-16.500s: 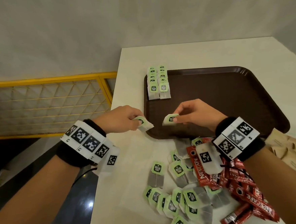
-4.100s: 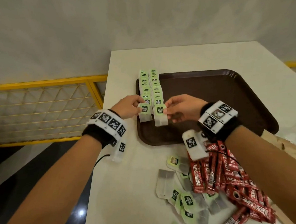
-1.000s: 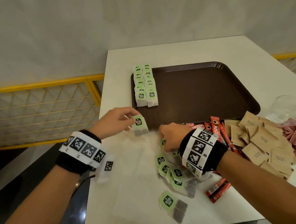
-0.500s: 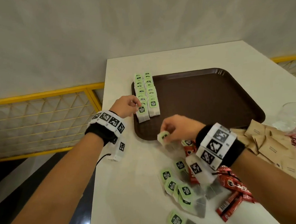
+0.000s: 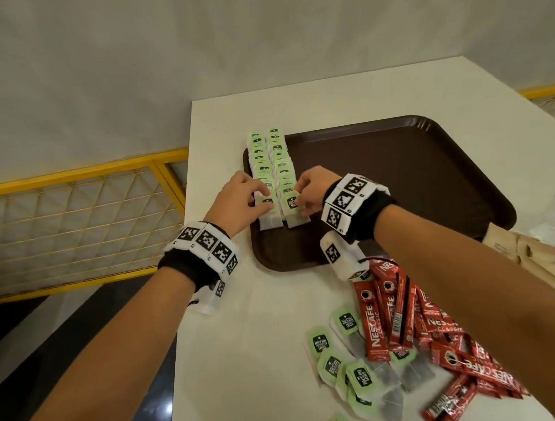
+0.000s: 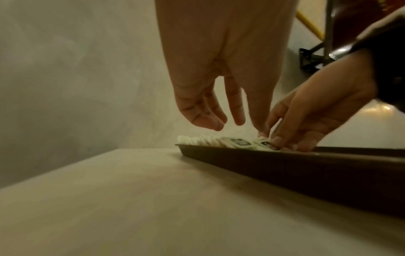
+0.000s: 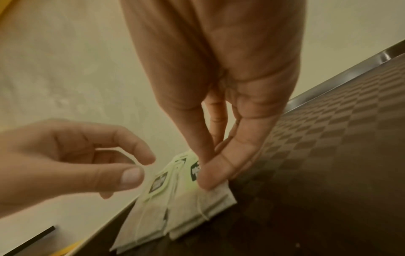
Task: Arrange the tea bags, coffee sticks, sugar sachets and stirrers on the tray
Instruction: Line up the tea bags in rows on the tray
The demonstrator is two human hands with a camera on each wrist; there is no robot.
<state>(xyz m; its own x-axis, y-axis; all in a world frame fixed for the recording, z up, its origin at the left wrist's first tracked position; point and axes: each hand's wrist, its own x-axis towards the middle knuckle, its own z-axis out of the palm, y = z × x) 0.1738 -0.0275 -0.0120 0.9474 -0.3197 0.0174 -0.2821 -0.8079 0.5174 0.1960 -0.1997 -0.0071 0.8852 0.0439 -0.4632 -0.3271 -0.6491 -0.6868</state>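
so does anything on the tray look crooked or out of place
Mostly tidy. The two rows of tea bags run straight down the left side of the tray. The front bag of the right row, pinched by the right hand, sits slightly turned. The far ends of both rows overhang the tray's back rim.

Your head view is evenly lit and sharp, with lines bowing toward its edges and a glare spot at lower left. Both wrist views are dim, yellowish and soft, and blurred in the foreground.
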